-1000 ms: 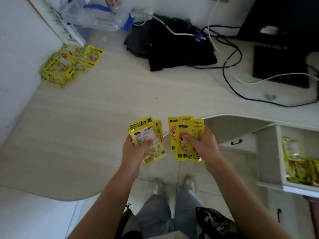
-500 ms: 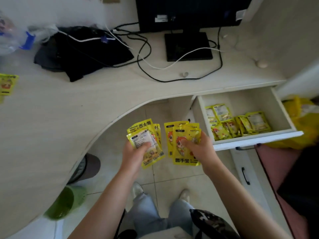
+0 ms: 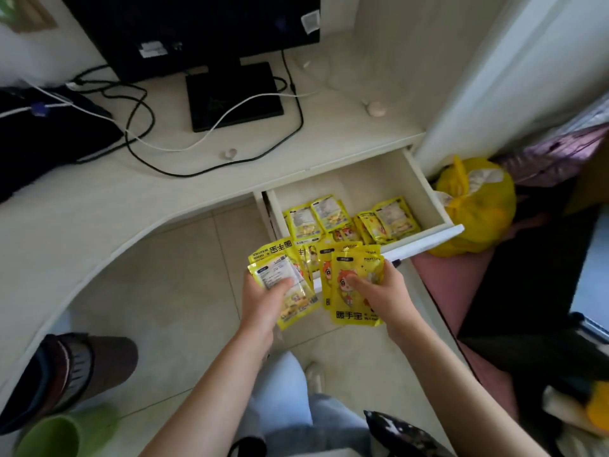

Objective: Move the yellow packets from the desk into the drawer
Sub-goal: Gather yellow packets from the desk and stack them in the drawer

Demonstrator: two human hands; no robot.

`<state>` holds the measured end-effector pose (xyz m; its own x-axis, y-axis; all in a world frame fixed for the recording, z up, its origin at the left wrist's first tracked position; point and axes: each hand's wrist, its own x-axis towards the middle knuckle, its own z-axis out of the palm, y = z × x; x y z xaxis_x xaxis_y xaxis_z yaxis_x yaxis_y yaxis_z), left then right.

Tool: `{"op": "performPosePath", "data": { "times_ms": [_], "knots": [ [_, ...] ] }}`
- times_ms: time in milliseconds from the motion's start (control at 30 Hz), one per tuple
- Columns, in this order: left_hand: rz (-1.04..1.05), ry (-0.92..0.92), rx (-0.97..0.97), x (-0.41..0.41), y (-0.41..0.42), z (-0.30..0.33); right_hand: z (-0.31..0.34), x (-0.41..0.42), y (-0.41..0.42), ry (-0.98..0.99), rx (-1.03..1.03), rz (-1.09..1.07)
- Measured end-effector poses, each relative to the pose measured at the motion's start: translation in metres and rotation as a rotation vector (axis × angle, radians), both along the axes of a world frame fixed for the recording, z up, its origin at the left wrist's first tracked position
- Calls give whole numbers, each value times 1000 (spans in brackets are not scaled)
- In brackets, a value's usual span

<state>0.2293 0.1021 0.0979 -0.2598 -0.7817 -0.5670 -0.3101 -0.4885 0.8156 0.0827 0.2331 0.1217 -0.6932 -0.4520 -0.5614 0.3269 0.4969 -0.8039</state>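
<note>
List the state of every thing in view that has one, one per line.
drawer: pulled open, yellow packets lying inside
packets in drawer: loose, overlapping
left hand: grips a fan of yellow packets
left-hand packets: held above the floor
right hand: grips another fan
right-hand packets: held just in front of the drawer
monitor: dark
yellow bag: tied shut

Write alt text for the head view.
Both hands hold yellow packets just in front of an open drawer already holding more: left hand grips one bunch, right hand another. A monitor stands on the desk behind.
</note>
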Motion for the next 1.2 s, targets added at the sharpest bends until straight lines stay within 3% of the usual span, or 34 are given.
{"op": "performPosePath", "data": {
  "times_ms": [633, 900, 1200],
  "knots": [
    [-53, -148, 191, -185, -55, -54, -42, -199, -60, -18, 131, 111],
    [-32, -211, 261, -242, -47, -95, -106, -270, -71, 11, 370, 295],
    [14, -258, 325, -312, -54, -122, -153, -324, -116, 4, 444, 365]
  ]
}}
